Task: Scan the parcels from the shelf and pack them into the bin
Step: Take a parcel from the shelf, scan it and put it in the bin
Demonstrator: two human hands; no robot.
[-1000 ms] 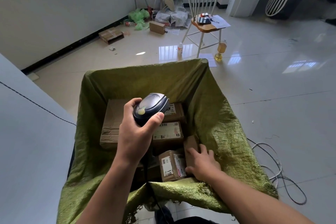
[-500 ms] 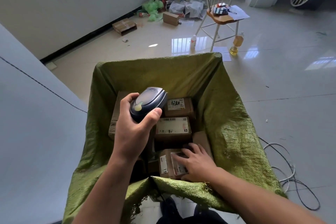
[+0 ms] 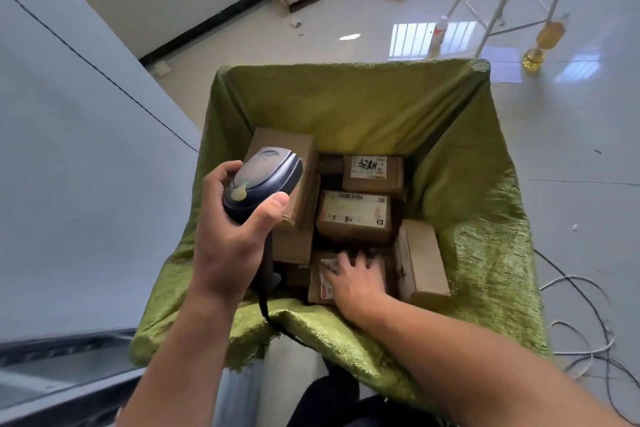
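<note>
Glossy floor, green-lined bin — left hand grips scanner, right hand flat on labelled parcel.

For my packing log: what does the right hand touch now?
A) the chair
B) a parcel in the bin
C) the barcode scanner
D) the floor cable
B: the right hand rests on a labelled parcel in the bin; the left hand holds the barcode scanner.
</note>
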